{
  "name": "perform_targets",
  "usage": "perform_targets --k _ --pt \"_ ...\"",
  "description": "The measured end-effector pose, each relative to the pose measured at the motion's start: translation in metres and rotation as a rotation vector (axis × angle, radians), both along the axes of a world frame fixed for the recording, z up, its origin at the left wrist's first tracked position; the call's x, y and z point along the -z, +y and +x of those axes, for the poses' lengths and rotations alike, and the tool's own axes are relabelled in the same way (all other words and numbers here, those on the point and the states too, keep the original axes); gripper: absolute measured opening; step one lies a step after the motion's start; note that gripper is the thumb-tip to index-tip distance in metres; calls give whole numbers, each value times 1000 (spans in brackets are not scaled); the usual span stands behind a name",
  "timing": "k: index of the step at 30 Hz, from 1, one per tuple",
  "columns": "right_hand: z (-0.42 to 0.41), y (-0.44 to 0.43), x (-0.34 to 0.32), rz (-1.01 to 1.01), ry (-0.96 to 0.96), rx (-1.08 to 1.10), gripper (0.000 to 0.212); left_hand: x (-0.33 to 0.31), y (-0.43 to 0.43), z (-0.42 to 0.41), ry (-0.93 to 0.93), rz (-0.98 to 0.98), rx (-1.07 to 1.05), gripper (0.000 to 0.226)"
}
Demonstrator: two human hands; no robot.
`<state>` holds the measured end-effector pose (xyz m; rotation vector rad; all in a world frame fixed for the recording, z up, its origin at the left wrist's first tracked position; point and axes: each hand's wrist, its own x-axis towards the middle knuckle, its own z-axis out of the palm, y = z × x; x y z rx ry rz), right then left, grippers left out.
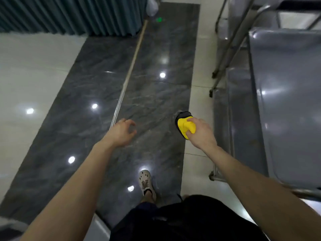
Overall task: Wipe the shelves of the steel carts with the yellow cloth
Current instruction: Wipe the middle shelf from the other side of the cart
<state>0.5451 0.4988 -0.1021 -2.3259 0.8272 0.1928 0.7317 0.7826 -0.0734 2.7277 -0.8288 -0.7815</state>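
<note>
Cloth (186, 126) first: yellow, bunched up, and it's in my right hand (199, 133), fingers curled round it and thumb pressing into the folds, held in the air over the floor and not touching any shelf. A dark edge shows behind the yellow, and I can't tell whether that belongs to the cloth or to something under it. My left hand (121, 133) hangs out in front on the other side, holding nothing, fingers loosely curled and apart. To my right stands the steel cart (286, 101), its glossy top shelf catching the lights, a lower shelf (239, 119) showing beneath it, a caster (211, 176) at the near leg. The cloth is near the cart's edge but clear of it. Farther back on that side there's a second cart (243, 23), tilted frame and legs in view. Under me runs a dark marbled floor strip (152, 94) between pale tiles, with a thin metal rail (128, 75) along it. One pale clog (145, 181) is planted on the dark strip, black shorts (182, 223) below. A teal curtain (69, 14) hangs at the far left.
</note>
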Motion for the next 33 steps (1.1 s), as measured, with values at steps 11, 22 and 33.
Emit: perform_targets --k 11,22,33 --pt "76 -60 -6 625 -243 972 52 1 -220 107 52 -130 792 79" --pt "150 -170 -3 1181 -464 869 38 30 -413 181 89 -163 1014 46" --pt "206 -216 19 656 -132 1024 63 73 -519 233 219 -234 1183 40"
